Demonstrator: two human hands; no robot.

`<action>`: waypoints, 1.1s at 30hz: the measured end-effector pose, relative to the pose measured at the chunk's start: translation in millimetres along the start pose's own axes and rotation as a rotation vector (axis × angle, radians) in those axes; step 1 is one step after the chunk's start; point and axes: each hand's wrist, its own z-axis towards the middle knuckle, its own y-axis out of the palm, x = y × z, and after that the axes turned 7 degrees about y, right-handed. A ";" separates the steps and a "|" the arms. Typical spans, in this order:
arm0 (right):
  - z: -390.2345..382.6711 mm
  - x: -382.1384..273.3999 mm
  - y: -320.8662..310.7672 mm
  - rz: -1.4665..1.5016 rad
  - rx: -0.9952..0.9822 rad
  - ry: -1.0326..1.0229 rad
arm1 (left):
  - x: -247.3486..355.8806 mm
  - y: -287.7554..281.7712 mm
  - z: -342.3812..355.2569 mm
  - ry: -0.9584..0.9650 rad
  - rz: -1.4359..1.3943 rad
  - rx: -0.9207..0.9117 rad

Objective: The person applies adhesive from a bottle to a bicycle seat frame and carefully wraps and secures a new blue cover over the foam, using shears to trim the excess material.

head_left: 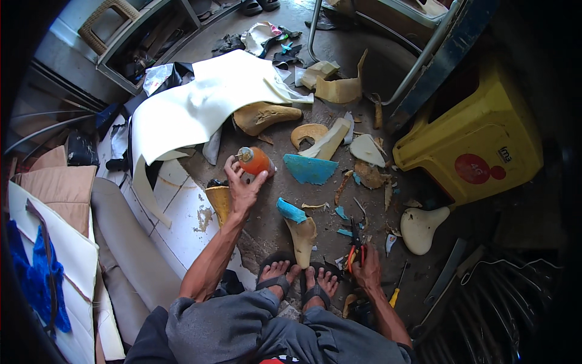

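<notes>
My left hand (245,188) grips a small container of orange liquid (256,162) above a tan saddle-shaped piece (218,204). My right hand (367,267) has its fingers around red-handled scissors or pliers (356,255), blades pointing forward, low by my right foot. Between my feet a saddle-shaped tan piece (301,242) stands with a turquoise scrap (292,209) on its top. Beyond lie a larger turquoise piece (309,168), cut foam pieces (327,136) and a cream saddle (418,227).
A white foam sheet (176,121) spreads across the back left, near a metal-framed cabinet (145,48). A yellow plastic stool (467,139) lies at the right, below metal tubing (400,97). Stacked sheets and a grey cushion (127,242) are on the left. A yellow-handled screwdriver (395,291) lies lower right.
</notes>
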 end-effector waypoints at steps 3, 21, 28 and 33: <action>-5.3 -14.6 -4.8 0.181 0.068 -0.020 | 6.3 -12.4 -34.5 -0.074 0.080 0.052; 88.1 -130.0 -48.0 -0.423 0.293 -1.001 | 0.4 17.5 -161.2 -0.344 0.285 -0.652; 95.0 -136.0 -60.7 -0.462 0.294 -1.053 | 0.4 18.0 -157.7 -0.362 0.226 -0.684; 96.5 -122.3 -70.3 -0.373 0.227 -0.878 | 5.2 9.0 -153.2 -0.294 0.307 -0.594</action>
